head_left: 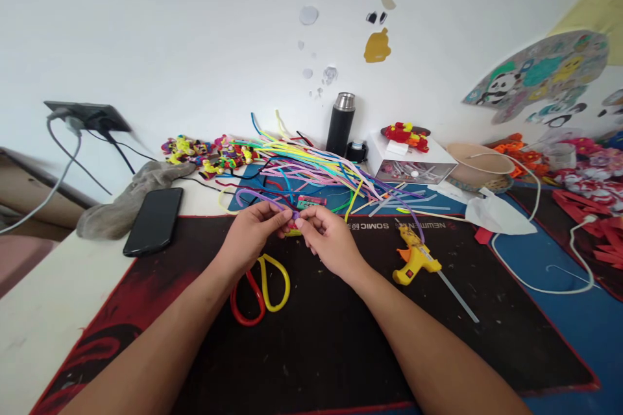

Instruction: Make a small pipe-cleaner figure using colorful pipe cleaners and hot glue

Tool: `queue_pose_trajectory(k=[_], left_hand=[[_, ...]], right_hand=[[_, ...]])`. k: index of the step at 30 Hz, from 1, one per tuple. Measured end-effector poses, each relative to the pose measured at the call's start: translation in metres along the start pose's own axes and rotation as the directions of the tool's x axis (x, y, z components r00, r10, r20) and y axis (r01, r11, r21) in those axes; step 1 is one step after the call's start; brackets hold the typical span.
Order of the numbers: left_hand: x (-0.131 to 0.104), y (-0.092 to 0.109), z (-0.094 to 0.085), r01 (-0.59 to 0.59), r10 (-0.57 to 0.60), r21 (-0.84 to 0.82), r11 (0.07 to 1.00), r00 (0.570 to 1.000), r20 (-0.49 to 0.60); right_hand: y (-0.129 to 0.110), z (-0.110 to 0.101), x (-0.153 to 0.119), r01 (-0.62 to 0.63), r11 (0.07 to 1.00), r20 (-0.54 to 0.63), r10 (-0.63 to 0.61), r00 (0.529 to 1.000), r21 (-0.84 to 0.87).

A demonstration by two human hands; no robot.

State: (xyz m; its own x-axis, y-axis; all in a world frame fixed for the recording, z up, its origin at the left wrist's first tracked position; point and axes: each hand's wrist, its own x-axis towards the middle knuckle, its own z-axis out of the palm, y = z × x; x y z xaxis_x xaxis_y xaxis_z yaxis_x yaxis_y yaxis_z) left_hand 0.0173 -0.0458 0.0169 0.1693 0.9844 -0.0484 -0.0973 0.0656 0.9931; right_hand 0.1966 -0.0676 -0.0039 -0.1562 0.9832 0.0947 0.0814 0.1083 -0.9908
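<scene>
A purple strip (295,214) is pinched by left hand (260,227) and right hand (331,237), apparently being shaped. A steady grip seems called for next, with scissors (265,285) kept at seven o'clock.

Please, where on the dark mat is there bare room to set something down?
The mat is bare between the yellow loop and the right forearm, and between the glue gun and the mat's right edge. Beyond the left hand and right hand, colourful stems lie crowded.
</scene>
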Motion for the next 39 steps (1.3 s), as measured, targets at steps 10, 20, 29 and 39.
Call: queue_pose_trajectory(k=[10,20,29,39], left_hand=[[-0.0009,-0.0052,-0.0006,0.038,-0.032,-0.08,0.996,0.996,0.079],[0.0006,-0.0016,-0.0042,0.039,-0.035,-0.073,0.997,0.998,0.054],[-0.0019,0.0033,0.0017,0.046,-0.041,-0.119,0.992,0.998,0.044],[-0.0003,-0.0013,0.0005,0.023,-0.017,-0.068,0.997,0.996,0.086]], right_hand=[[-0.0013,0.0003,0.0011,-0.003,0.999,-0.035,0.004,0.999,0.041],[-0.0013,0.0001,0.002,-0.03,0.999,-0.056,0.033,0.998,0.042],[0.0015,0.0011,0.0013,-0.02,0.997,-0.018,0.021,1.0,0.075],[-0.0013,0.0,0.0015,-0.021,0.998,-0.051,0.024,0.998,0.054]])
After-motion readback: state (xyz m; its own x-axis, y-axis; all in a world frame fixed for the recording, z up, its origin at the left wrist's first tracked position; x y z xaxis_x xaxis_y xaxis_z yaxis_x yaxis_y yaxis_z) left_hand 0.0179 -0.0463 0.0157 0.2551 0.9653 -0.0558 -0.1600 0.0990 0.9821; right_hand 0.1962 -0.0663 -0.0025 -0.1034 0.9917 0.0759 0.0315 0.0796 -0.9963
